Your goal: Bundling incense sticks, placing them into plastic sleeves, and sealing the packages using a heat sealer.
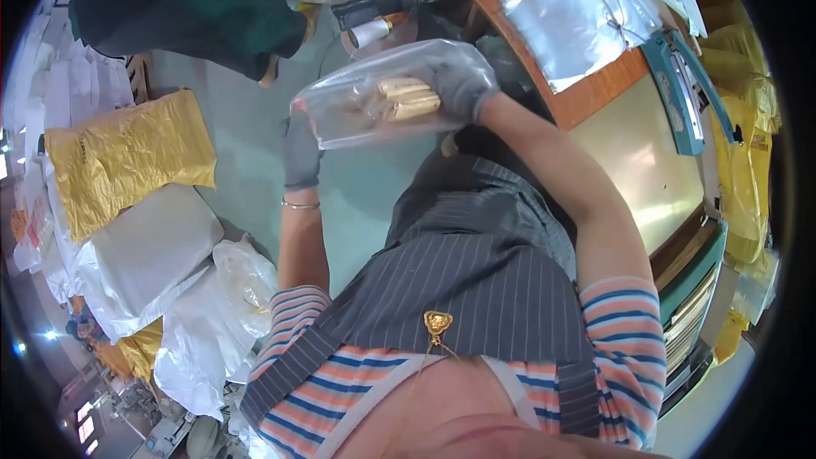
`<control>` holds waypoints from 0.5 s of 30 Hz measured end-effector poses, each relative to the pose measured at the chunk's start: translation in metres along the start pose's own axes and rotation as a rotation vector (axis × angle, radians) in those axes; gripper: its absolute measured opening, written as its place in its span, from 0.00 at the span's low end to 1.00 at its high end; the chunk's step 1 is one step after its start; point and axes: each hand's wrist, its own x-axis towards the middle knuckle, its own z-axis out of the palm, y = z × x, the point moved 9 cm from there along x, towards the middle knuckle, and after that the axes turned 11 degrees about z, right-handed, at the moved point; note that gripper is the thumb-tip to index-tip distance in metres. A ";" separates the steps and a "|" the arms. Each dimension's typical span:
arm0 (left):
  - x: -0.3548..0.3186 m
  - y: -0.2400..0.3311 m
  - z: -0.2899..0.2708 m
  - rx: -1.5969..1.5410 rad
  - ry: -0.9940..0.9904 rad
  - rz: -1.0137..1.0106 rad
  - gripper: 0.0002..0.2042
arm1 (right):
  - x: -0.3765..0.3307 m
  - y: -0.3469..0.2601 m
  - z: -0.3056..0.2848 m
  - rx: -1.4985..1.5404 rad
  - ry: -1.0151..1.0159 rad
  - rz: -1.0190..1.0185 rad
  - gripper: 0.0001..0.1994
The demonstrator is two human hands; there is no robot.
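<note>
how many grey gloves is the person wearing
2: one grey knit glove on the left hand gripping the clear plastic bag at its left edge, one on the right hand inside it.

A clear bag [374,106] holding tan wooden pieces [408,98] is sitting between both gloved hands, the left hand [301,151] pinching its lower left corner and the right hand [459,83] reaching inside it. To the upper right, a pile of empty clear bags [578,21] is lying on the brown tabletop [595,93], while yellow bags [748,161] are hanging along the far right edge. On the floor at left, a crinkled gold sack [127,157] is resting above a large white sack [144,259], with smaller white bags [229,289] bunching just beside it.
</note>
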 end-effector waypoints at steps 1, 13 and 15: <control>-0.010 0.005 -0.006 0.162 -0.007 -0.005 0.18 | 0.006 0.013 0.032 -0.253 -0.260 0.054 0.31; 0.007 0.096 -0.007 0.837 0.027 0.714 0.19 | 0.009 0.050 -0.077 -0.740 -0.202 0.298 0.35; 0.030 0.071 -0.019 0.795 -0.101 0.522 0.22 | 0.013 0.031 -0.090 -0.878 -0.162 0.240 0.37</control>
